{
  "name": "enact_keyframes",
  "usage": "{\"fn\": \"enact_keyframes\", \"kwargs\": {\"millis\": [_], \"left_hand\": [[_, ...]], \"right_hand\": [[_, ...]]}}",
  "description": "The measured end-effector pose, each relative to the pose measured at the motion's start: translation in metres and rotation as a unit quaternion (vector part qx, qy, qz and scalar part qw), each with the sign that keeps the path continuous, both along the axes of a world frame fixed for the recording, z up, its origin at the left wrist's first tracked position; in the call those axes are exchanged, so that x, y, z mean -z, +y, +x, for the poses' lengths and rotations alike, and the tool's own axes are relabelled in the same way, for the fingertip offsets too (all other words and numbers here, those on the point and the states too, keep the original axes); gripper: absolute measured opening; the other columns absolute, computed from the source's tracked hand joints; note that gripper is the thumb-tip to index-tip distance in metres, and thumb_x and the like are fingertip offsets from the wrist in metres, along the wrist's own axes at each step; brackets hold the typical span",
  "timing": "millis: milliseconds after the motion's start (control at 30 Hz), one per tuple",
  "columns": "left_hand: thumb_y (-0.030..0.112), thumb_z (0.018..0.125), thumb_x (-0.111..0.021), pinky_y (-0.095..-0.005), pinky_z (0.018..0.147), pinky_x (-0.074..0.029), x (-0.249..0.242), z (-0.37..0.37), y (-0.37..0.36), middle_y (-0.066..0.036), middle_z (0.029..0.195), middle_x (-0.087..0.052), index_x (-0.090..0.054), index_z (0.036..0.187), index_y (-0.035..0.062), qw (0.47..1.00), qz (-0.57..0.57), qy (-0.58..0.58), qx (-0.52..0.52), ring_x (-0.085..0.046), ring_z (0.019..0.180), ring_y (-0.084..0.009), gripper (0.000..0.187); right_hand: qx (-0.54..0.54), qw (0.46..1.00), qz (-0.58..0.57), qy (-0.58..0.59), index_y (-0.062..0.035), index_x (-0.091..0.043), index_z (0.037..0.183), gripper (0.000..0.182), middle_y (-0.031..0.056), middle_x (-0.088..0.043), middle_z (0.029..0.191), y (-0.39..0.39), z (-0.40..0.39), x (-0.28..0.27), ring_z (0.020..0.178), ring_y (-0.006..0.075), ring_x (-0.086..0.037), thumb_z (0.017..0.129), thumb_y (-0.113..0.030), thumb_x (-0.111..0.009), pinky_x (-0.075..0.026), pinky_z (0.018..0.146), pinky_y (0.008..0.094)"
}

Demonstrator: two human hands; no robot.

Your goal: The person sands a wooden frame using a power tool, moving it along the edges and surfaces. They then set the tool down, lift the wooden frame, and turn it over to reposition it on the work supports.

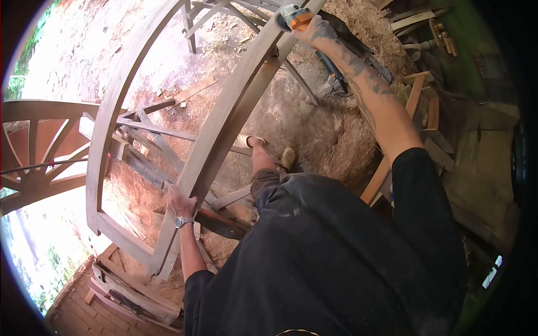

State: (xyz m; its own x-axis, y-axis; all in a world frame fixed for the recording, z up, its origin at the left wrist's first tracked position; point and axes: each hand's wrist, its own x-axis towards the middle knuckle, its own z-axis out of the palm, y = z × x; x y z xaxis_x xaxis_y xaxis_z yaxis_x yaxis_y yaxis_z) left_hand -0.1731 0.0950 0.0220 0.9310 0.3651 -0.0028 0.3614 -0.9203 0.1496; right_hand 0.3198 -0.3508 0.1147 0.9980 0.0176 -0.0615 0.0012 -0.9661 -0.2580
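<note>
At the top, my right hand [316, 33] is closed around an orange power tool with a grey head, which looks like an angle grinder [296, 19]. The tool's head rests at the upper end of a long curved beam of a wooden frame [224, 112]. My left hand [181, 203], with a metal watch on its wrist, grips the same beam near its lower end, fingers over the edge. The frame has a second curved side [115, 101] and a short crosspiece [126, 238] at the bottom left. Its top runs out of view.
Wooden trestles [148, 126] stand beneath the frame on sawdust-covered ground [314, 134]. A dark power tool [332, 70] lies beyond the beam. An arched wooden panel with spokes [45, 148] stands at left. Timber offcuts [417, 106] are piled at right, and boards [131, 294] lie at lower left.
</note>
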Motion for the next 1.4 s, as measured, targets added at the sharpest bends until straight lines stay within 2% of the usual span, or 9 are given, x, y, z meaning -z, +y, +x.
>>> {"fn": "enact_keyframes", "kwargs": {"millis": [100,167,233,300,467,667,867,1100,1400], "left_hand": [[0.021,0.063,-0.079,-0.0537,0.08,-0.051,0.001,0.003,0.0,-0.02,0.093,-0.061,-0.051,0.095,0.005,1.0,-0.01,0.026,-0.014,-0.062,0.091,-0.0435,0.045],[0.021,0.063,-0.079,-0.0536,0.081,-0.051,-0.004,0.005,-0.002,-0.019,0.094,-0.061,-0.051,0.095,0.0052,0.997,-0.025,0.059,-0.037,-0.062,0.092,-0.0433,0.045],[0.021,0.063,-0.079,-0.0537,0.08,-0.051,-0.001,0.004,-0.001,-0.019,0.094,-0.062,-0.051,0.095,0.0052,0.998,-0.029,0.047,-0.03,-0.062,0.092,-0.0436,0.045],[0.021,0.063,-0.079,-0.0539,0.079,-0.052,0.006,0.001,0.004,-0.019,0.094,-0.062,-0.051,0.095,0.0052,0.999,-0.02,0.029,-0.022,-0.062,0.091,-0.0439,0.045],[0.022,0.061,-0.079,-0.0539,0.078,-0.052,0.013,-0.005,0.006,-0.02,0.095,-0.063,-0.053,0.096,0.0053,0.999,-0.002,0.027,-0.024,-0.063,0.091,-0.0442,0.047],[0.022,0.06,-0.079,-0.0522,0.077,-0.052,0.007,0.0,0.003,-0.018,0.094,-0.063,-0.053,0.097,0.0059,0.999,-0.002,0.026,-0.028,-0.064,0.09,-0.0423,0.048],[0.022,0.064,-0.079,-0.0518,0.078,-0.052,-0.01,0.006,-0.003,-0.017,0.093,-0.063,-0.053,0.097,0.0056,0.999,-0.014,0.035,-0.038,-0.063,0.09,-0.0407,0.044],[0.024,0.067,-0.078,-0.052,0.078,-0.052,-0.005,0.005,-0.001,-0.018,0.093,-0.063,-0.054,0.094,0.0053,0.999,-0.025,0.029,-0.037,-0.064,0.09,-0.0412,0.041],[0.023,0.064,-0.082,-0.0531,0.079,-0.052,0.001,0.002,0.0,-0.02,0.093,-0.064,-0.052,0.098,0.0052,0.999,-0.011,0.019,-0.033,-0.064,0.09,-0.0435,0.048]], "right_hand": [[0.032,0.999,-0.008,0.01,0.0097,-0.06,0.128,0.094,0.0312,-0.071,0.12,0.006,0.0,0.003,0.112,0.0396,-0.073,0.073,-0.064,-0.083,-0.06,0.095,0.0439],[-0.011,0.998,0.065,0.019,0.0004,-0.072,0.122,0.068,0.0266,-0.073,0.12,0.021,-0.032,0.0,0.11,0.0389,-0.074,0.076,-0.05,-0.082,-0.061,0.094,0.0435],[-0.086,0.991,0.097,0.043,0.0051,-0.066,0.12,0.066,0.0292,-0.072,0.114,0.044,-0.071,-0.007,0.108,0.04,-0.074,0.079,-0.044,-0.082,-0.062,0.091,0.0449],[-0.124,0.987,0.084,0.064,0.0077,-0.052,0.128,0.079,0.0319,-0.073,0.104,0.065,-0.108,0.004,0.097,0.0433,-0.076,0.082,-0.049,-0.081,-0.063,0.085,0.0482],[-0.175,0.978,0.065,0.094,0.0086,-0.051,0.125,0.073,0.0308,-0.073,0.103,0.094,-0.144,0.002,0.097,0.0406,-0.076,0.084,-0.044,-0.08,-0.064,0.084,0.046],[-0.104,0.988,0.074,0.086,0.0068,-0.058,0.126,0.063,0.0258,-0.073,0.106,0.052,-0.069,-0.017,0.104,0.0385,-0.075,0.087,-0.037,-0.079,-0.062,0.087,0.0441],[0.029,0.999,-0.003,0.031,0.0063,-0.068,0.121,0.081,0.0285,-0.072,0.121,0.0,0.028,0.012,0.109,0.0367,-0.075,0.074,-0.058,-0.081,-0.061,0.095,0.0432],[-0.104,0.993,0.006,0.052,0.0103,-0.057,0.127,0.077,0.0245,-0.073,0.113,0.073,-0.046,0.013,0.104,0.038,-0.074,0.084,-0.05,-0.078,-0.062,0.09,0.0426],[-0.281,0.948,0.062,0.134,0.0048,-0.069,0.11,0.049,0.0237,-0.076,0.104,0.167,-0.178,-0.003,0.097,0.0364,-0.077,0.087,-0.037,-0.079,-0.063,0.085,0.0429]]}}
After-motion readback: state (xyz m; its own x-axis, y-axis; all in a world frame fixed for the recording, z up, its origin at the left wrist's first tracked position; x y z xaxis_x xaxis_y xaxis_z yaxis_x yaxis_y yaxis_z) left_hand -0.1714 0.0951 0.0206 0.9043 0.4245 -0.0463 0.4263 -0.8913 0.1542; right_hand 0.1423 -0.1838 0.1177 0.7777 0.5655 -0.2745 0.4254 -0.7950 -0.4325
